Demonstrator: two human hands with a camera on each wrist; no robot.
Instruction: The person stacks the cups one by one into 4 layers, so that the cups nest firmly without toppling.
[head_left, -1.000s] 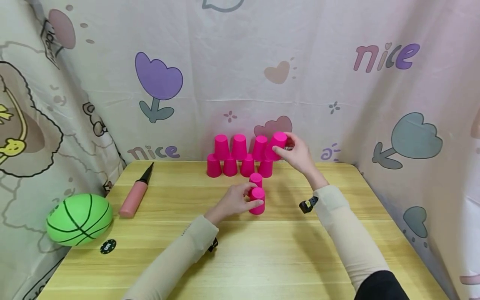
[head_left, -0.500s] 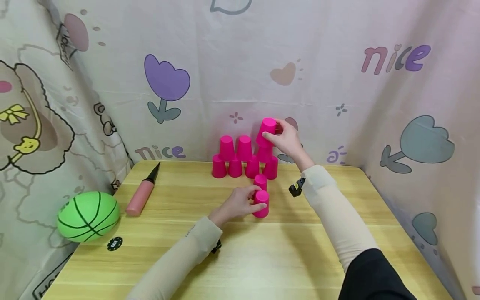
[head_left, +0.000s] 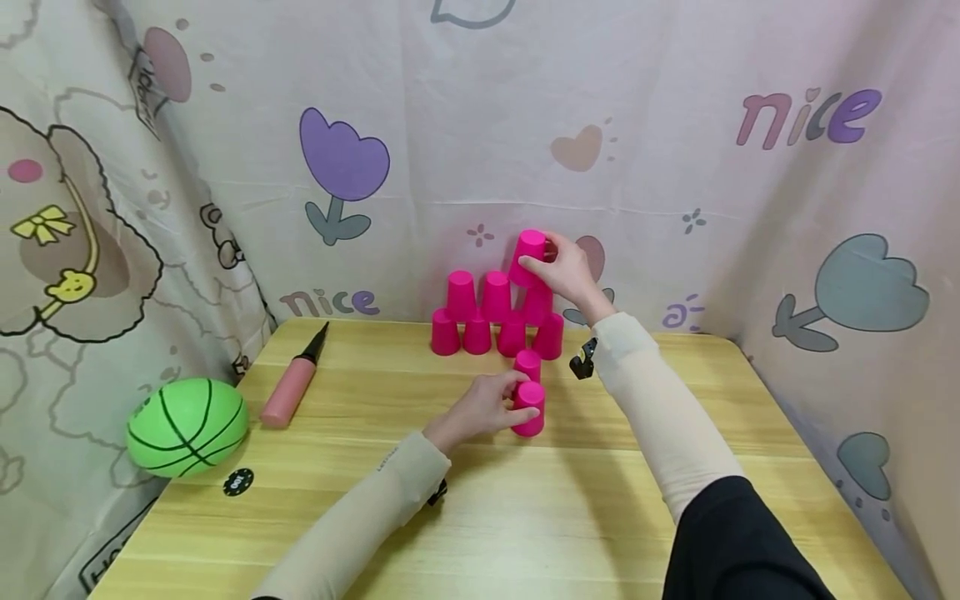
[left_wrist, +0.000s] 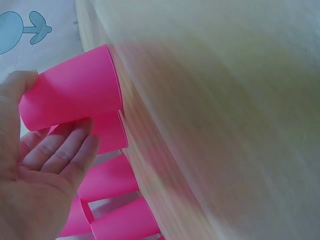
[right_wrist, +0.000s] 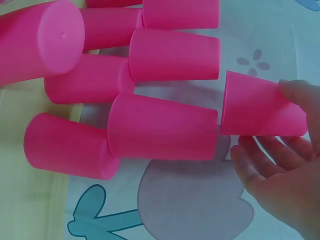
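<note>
Pink plastic cups stand upside down in a stack at the back of the table. Several form its bottom row (head_left: 477, 333), and three make the second row (head_left: 496, 295). My right hand (head_left: 567, 271) pinches another pink cup (head_left: 528, 260) between thumb and fingers, just above the right end of the second row. A very narrow gap shows below that cup (right_wrist: 262, 106) in the right wrist view. My left hand (head_left: 480, 406) holds an upside-down cup (head_left: 531, 398) nearer the front, thumb on one side and fingers on the other. Directly behind it stands one more cup (head_left: 528, 363).
On the left of the wooden table (head_left: 600, 517) lie a pink hand pump (head_left: 291, 390) with a black nozzle and a black round chip (head_left: 238, 482). A green ball (head_left: 187, 427) sits at the left edge. A printed curtain (head_left: 465, 150) hangs close behind the stack.
My right hand has lifted its cup from beside the second row and carried it up and left, over that row. My left hand keeps its hold on the front cup. The head view has shifted slightly.
</note>
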